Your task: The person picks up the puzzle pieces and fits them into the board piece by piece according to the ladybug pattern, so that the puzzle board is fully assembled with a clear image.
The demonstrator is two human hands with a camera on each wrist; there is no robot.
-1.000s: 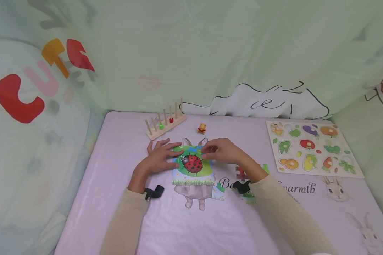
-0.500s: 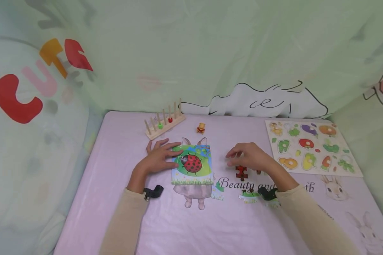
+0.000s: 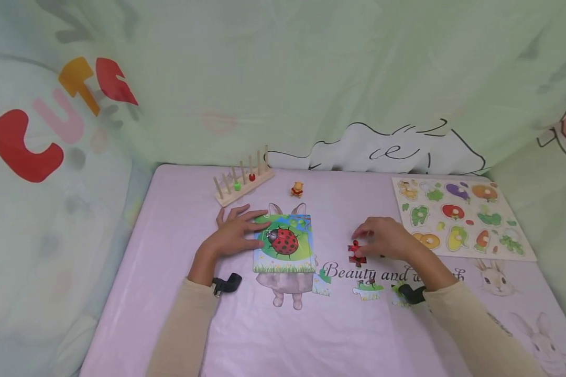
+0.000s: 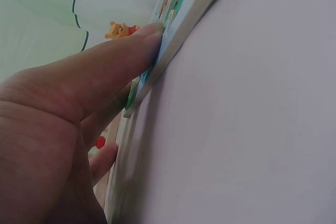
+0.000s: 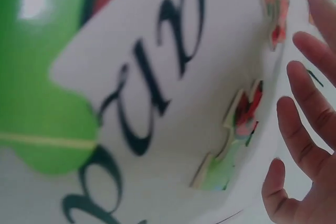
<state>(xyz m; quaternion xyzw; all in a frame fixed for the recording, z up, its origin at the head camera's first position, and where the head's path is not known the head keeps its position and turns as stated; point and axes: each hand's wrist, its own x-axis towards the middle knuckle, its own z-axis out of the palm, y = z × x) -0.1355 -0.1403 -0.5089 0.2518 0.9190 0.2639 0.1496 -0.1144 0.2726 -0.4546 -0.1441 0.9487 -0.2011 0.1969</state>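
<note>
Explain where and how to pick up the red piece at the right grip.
Probably two opposite edges, from above, on the side of the right grip: the red piece looks flat and lies picture-up, so its face offers little to pinch.

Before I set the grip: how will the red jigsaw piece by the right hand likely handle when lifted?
The red jigsaw piece is probably light, being much smaller than the right hand. It lies flat, so should slide rather than roll. The green piece in the right wrist view shines, so this one may be slippery too.
</note>
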